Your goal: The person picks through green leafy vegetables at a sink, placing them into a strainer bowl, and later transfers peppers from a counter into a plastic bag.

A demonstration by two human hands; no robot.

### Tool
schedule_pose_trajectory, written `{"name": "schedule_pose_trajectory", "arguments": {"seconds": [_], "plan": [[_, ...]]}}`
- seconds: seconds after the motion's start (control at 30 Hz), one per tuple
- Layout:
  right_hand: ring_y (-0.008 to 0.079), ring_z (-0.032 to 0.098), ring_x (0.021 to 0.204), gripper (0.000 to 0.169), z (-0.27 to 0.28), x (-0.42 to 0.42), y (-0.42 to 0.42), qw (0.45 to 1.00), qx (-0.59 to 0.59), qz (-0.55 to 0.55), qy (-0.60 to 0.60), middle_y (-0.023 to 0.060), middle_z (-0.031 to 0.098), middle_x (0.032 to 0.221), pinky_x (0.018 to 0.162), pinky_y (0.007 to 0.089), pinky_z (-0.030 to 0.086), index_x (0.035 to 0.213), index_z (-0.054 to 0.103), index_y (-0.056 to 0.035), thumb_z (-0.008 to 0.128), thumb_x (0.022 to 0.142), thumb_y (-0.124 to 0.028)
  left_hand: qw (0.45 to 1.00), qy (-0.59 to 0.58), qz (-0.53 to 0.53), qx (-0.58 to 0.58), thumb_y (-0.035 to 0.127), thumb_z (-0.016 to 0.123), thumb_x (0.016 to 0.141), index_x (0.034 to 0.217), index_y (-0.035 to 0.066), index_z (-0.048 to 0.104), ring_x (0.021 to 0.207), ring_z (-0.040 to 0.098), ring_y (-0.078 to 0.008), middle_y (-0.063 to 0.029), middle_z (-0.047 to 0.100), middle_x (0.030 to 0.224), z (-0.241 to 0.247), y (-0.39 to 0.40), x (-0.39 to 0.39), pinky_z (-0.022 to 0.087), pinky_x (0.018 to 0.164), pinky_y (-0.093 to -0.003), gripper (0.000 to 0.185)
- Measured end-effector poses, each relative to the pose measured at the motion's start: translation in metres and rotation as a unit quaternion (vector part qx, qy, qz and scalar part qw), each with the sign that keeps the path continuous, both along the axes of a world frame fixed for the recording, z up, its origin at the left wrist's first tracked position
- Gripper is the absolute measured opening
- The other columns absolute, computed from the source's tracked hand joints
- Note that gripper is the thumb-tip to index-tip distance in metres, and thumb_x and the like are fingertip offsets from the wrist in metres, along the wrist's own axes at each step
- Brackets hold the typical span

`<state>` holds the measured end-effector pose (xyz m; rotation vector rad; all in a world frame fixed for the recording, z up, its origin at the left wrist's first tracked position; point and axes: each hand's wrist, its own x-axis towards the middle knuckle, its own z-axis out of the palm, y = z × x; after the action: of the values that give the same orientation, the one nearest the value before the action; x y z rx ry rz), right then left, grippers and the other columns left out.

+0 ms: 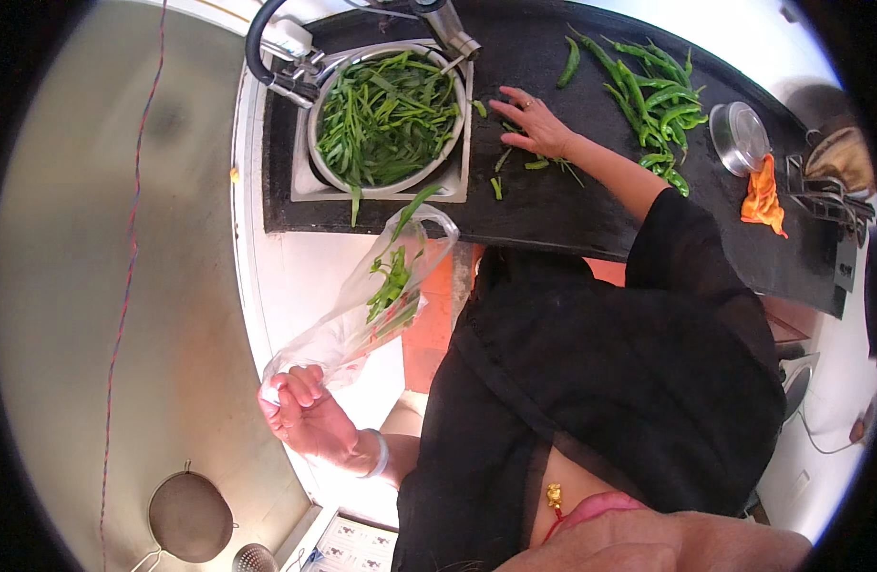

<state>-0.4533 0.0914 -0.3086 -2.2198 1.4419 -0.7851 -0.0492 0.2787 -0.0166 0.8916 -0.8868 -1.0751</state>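
My left hand (313,422) is raised beside my body and grips the closed end of a clear plastic bag (331,336). The bag hangs slantwise with its mouth towards the sink, and green leaf and stem trimmings (392,282) lie inside it. One long leaf (413,209) pokes out of the mouth. Over the black countertop (553,207) my right hand (535,125) spreads its fingers, palm down, among scattered stem scraps (497,187). Whether a scrap lies under the palm is hidden. Next to it a round metal basin (458,136) full of cut leafy greens (388,118) sits in the sink (452,187).
A pile of long green chili peppers (656,100) lies on the counter beyond my right arm. Further right are a lidded steel container (740,139), an orange cloth (764,200) and a metal rack (824,193). A faucet (449,32) and black hose (256,53) overhang the basin.
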Motion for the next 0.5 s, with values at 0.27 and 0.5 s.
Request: {"name": "schedule_pose_trajectory", "arguments": {"seconds": [0.27, 0.5], "plan": [[0.0351, 0.017, 0.133, 0.056, -0.001, 0.020, -0.035, 0.986, 0.027, -0.024, 0.164, 0.0118, 0.027, 0.143, 0.105, 0.0544, 0.012, 0.131, 0.043, -0.0200, 0.049, 0.084, -0.049, 1.000, -0.011, -0.011, 0.010, 0.009, 0.051, 0.089, 0.096, 0.001, 0.057, 0.060, 0.035, -0.0120, -0.0005, 0.038, 0.063, 0.004, -0.004, -0.002, 0.036, 0.067, -0.0291, 0.012], [0.0320, 0.022, 0.133, 0.060, 0.010, 0.020, 0.027, 0.971, 0.021, 0.214, 0.105, 0.0153, 0.032, 0.139, 0.107, 0.0487, 0.016, 0.128, 0.040, -0.0013, 0.057, 0.081, -0.034, 1.000, -0.016, -0.024, 0.000, 0.008, 0.050, 0.089, 0.096, 0.000, 0.058, 0.060, 0.035, -0.0119, -0.0006, 0.038, 0.063, 0.005, -0.008, -0.006, 0.036, 0.068, -0.0297, 0.013]]}}
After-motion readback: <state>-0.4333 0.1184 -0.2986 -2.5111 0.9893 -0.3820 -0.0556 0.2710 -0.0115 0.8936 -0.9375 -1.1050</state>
